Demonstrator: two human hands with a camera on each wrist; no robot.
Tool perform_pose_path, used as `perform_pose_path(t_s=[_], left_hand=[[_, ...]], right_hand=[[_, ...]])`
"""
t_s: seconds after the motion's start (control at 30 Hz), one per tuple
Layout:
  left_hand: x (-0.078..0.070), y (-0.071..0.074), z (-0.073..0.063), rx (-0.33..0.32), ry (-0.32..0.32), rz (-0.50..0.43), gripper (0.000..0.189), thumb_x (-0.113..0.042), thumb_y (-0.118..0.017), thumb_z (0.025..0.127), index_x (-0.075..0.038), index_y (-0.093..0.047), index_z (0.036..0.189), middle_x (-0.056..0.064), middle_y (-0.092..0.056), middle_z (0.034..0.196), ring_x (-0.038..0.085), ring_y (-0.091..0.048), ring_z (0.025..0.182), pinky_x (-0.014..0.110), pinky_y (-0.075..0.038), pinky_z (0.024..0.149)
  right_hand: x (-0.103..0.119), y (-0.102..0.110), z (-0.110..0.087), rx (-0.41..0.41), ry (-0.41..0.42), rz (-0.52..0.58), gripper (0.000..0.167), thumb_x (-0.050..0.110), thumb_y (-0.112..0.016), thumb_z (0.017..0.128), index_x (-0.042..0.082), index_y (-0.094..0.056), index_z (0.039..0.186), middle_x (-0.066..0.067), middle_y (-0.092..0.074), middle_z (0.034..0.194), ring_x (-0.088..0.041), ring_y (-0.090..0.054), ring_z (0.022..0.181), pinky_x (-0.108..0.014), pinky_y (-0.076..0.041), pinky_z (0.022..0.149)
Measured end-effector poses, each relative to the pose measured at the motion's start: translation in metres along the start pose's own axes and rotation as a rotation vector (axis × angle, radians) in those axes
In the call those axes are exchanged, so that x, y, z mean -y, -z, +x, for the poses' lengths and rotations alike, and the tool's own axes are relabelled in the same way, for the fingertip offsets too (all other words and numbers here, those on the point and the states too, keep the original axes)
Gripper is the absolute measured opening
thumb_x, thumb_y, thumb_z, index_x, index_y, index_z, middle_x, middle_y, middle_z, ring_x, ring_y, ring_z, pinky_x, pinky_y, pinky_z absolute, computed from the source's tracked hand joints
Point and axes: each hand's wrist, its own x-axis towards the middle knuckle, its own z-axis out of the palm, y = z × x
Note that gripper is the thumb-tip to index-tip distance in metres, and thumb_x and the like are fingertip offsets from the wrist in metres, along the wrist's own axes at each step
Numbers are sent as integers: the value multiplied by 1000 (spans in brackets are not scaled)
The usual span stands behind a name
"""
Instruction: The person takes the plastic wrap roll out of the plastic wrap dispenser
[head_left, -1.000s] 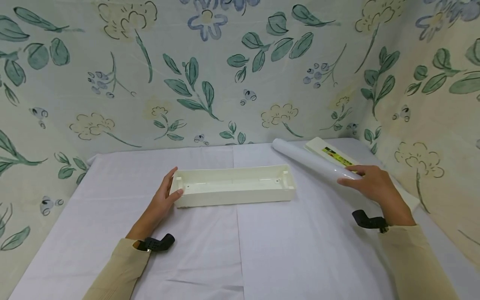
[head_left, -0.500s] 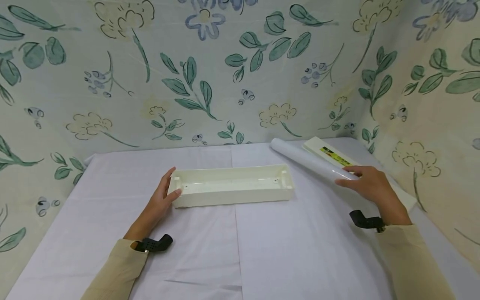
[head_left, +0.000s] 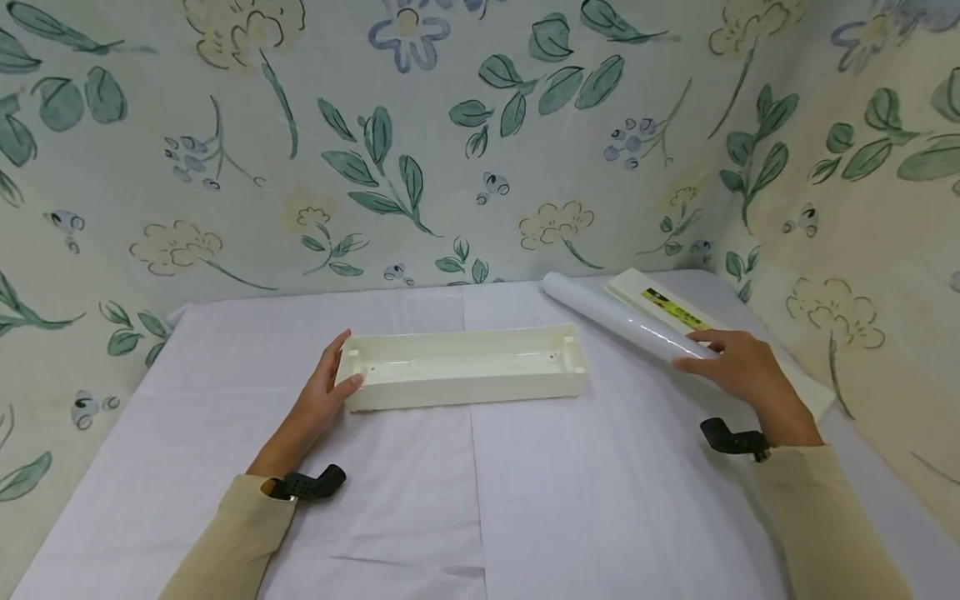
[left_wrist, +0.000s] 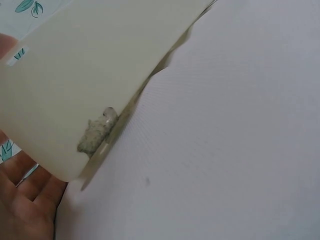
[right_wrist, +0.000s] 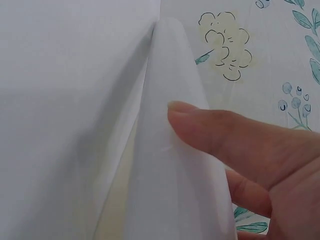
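A long, shallow cream plastic box (head_left: 465,393) lies open-topped in the middle of the table. My left hand (head_left: 318,408) grips its left end, with the thumb over the near rim and the fingers round the outer side. In the left wrist view, a grey, rough patch marks the box (left_wrist: 60,95) near its lower edge. At the right, my right hand (head_left: 742,375) holds the near end of a glossy white roll (head_left: 615,315), thumb on top and fingers on the far side. The roll (right_wrist: 170,165) runs away from that hand in the right wrist view.
Just right of the roll lies a long cream strip or lid (head_left: 633,287) bearing a yellow label (head_left: 675,310), partly hidden by my right hand. White cloth (head_left: 585,500) covers the table. A flower-patterned curtain (head_left: 450,167) hangs behind and along the right side.
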Motion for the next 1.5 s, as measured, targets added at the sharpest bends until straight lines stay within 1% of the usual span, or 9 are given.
perform_pose_path(t_s=[0.13,0.23,0.4,0.57,0.7,0.87,1.07,1.27,1.5], left_hand=[[2,0,-1,-6,0,-6,74,-18,-52,98,-25,-6,156,13,-11,160,30,-8,146,54,-11,114],[2,-1,-2,-7,5,-15,74,-17,-52,98,-26,-7,156,13,-12,160,30,-9,146,54,-12,114],[1,-2,-2,-8,10,-11,75,-17,-52,98,-26,-6,156,13,-11,160,30,-9,146,55,-11,114],[2,-1,-1,-13,10,2,74,-17,-52,98,-28,-7,156,11,-11,160,28,-8,146,53,-10,115],[1,-2,-1,-12,16,2,74,-18,-52,98,-27,-6,156,12,-11,160,29,-8,146,54,-10,114],[0,-2,-1,-16,18,36,74,-20,-52,98,-26,-6,156,11,-9,160,28,-6,146,52,-8,115],[1,-1,0,-15,19,55,74,-21,-52,98,-28,-7,156,11,-7,161,29,-5,147,52,-8,115],[2,0,1,-14,27,65,74,-23,-52,99,-30,-6,156,9,-5,161,28,-2,147,53,-6,115],[3,0,1,-9,8,22,73,-18,-52,98,-27,-7,156,13,-8,160,30,-4,146,54,-7,114]], right_hand=[[1,-1,2,9,-21,13,85,50,-74,78,3,-45,142,-33,-46,124,-44,-48,93,-38,-46,61],[-1,-2,3,13,-25,6,84,49,-74,79,3,-45,142,-34,-46,125,-45,-48,93,-39,-46,62],[-3,-3,4,22,-34,4,85,49,-75,78,3,-44,143,-34,-45,127,-45,-47,95,-41,-46,64],[-4,-3,5,25,-37,9,85,50,-75,78,3,-44,143,-33,-45,127,-45,-46,96,-43,-46,65],[-5,-4,5,32,-38,10,84,49,-75,78,2,-45,142,-33,-46,127,-45,-47,98,-46,-45,68],[-5,-6,4,54,-60,8,84,48,-74,79,2,-44,142,-35,-44,130,-46,-46,100,-51,-45,69],[-3,-8,1,67,-86,17,83,45,-74,80,3,-42,144,-35,-43,132,-47,-46,101,-54,-46,71],[-2,-8,1,57,-68,11,81,44,-74,80,2,-43,143,-36,-43,132,-48,-46,101,-54,-46,70],[-4,-10,2,45,-68,-3,80,42,-75,80,2,-45,142,-36,-43,131,-47,-46,99,-52,-45,70]])
